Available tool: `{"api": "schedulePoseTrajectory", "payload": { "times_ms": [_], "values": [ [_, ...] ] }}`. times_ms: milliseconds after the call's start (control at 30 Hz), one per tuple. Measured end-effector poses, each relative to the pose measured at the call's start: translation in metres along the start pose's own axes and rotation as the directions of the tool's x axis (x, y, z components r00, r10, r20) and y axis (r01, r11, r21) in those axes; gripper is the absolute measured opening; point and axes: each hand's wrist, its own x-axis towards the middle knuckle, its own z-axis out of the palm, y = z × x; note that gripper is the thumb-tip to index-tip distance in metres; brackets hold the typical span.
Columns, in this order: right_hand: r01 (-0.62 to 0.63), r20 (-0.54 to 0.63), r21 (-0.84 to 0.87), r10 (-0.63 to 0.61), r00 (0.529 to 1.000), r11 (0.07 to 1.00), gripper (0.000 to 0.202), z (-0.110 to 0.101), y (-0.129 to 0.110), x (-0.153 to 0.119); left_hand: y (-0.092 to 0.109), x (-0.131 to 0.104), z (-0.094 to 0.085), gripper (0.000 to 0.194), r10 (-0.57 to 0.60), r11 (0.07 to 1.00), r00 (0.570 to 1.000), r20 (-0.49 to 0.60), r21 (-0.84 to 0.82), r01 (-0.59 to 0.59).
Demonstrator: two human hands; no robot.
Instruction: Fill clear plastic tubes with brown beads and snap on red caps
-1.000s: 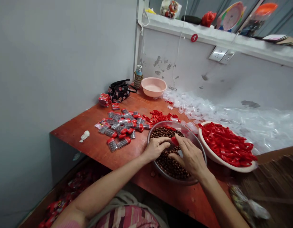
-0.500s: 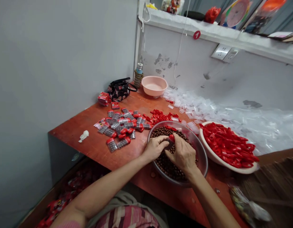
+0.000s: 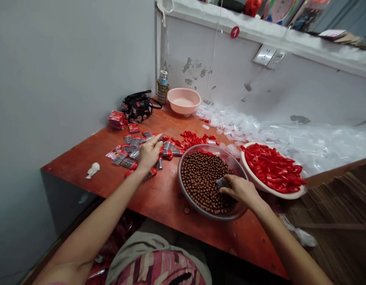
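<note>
My left hand hovers over the pile of small clear packs with red caps, thumb and index finger slightly apart near a red cap, with nothing plainly held. My right hand is over the metal bowl, pinching a small clear plastic case against the brown balls that fill much of the bowl. Several red pieces lie at the bowl's far inner edge.
Right of the bowl stands a white basin of red pieces. Behind are loose small red parts, a heap of clear plastic cases, a pink basin, a bag and a bottle. Cardboard lies at right.
My hands have moved apart. The left went from the red-capped pack above the bowl to the pile on the left; the right now grips a clear case in the bowl. The view shifted slightly.
</note>
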Motion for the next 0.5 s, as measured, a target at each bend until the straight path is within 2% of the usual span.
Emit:
{"api": "schedulePoseTrajectory", "payload": {
  "times_ms": [67, 167, 267, 333, 400, 500],
  "values": [
    [-0.010, 0.039, -0.101, 0.014, 0.999, 0.995, 0.028, 0.006, -0.005, 0.001, 0.003, -0.005, 0.001, 0.033, 0.053, 0.998, 0.998, 0.045, 0.040, -0.054],
    [0.051, 0.072, -0.180, -0.038, 0.997, 0.982, 0.021, 0.007, -0.009, 0.006, 0.021, -0.029, 0.018, 0.032, 0.111, 0.994, 0.972, 0.208, -0.040, -0.105],
    [0.115, 0.007, -0.247, -0.117, 0.993, 0.962, 0.018, 0.005, -0.010, 0.015, 0.038, -0.053, 0.041, 0.030, 0.175, 0.981, 0.926, 0.335, -0.139, -0.135],
    [0.150, -0.065, -0.321, -0.180, 0.982, 0.935, 0.020, 0.005, -0.015, 0.024, 0.043, -0.061, 0.054, 0.030, 0.185, 0.978, 0.917, 0.354, -0.157, -0.137],
    [0.234, -0.079, -0.353, -0.278, 0.957, 0.906, 0.023, 0.008, -0.025, 0.035, 0.043, -0.065, 0.063, 0.030, 0.169, 0.984, 0.925, 0.341, -0.118, -0.136],
    [0.391, -0.028, -0.219, -0.406, 0.913, 0.894, 0.022, 0.015, -0.043, 0.052, 0.037, -0.064, 0.069, 0.032, 0.161, 0.986, 0.930, 0.329, -0.011, -0.167]
  ]
}}
